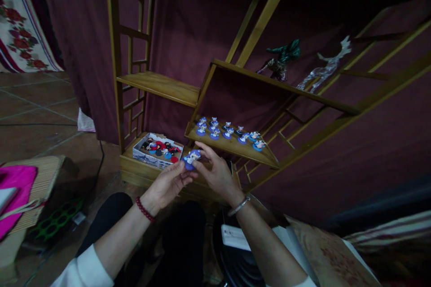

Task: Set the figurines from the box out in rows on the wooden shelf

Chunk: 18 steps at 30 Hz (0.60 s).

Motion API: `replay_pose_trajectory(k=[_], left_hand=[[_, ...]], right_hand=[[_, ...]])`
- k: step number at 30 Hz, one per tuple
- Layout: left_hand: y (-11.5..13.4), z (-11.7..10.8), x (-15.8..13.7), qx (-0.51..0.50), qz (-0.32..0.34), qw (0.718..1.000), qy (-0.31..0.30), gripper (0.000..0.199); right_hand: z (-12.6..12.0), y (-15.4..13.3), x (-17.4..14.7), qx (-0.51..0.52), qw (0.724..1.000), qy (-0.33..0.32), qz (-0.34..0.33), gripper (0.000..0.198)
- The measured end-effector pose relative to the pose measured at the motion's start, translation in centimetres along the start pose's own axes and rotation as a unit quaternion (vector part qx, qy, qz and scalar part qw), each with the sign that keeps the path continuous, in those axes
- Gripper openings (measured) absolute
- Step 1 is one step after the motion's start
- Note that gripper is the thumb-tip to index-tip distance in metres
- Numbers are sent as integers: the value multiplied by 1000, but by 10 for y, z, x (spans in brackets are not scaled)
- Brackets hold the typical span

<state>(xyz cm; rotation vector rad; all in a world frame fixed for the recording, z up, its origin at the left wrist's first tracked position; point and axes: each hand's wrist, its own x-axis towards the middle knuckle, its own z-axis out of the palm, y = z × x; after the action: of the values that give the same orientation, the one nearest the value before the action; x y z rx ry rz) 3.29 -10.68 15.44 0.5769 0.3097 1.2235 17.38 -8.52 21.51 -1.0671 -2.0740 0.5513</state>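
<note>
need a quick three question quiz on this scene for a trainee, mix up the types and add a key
1. True or false: the left hand and the right hand are both touching the purple figurine.

2. Where does the open box sit?
A) on the tiled floor
B) on the base of the wooden shelf unit
C) on the woven mat

3. Fill in the blank: the red bead bracelet is on the person's ____ wrist.

Key: 1. True. 2. B. 3. Left.
</note>
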Motion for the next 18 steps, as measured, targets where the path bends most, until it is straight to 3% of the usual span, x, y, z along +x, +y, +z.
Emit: replay_pose_trajectory(k=[11, 18], left_hand=[[-12, 3, 7, 15, -19, 1000, 16, 16], [-19, 5, 13, 22, -35, 999, 22, 18]], right_hand=[[0, 11, -7, 11, 999, 44, 2, 29], [-3, 17, -16, 14, 998, 55, 13, 36]])
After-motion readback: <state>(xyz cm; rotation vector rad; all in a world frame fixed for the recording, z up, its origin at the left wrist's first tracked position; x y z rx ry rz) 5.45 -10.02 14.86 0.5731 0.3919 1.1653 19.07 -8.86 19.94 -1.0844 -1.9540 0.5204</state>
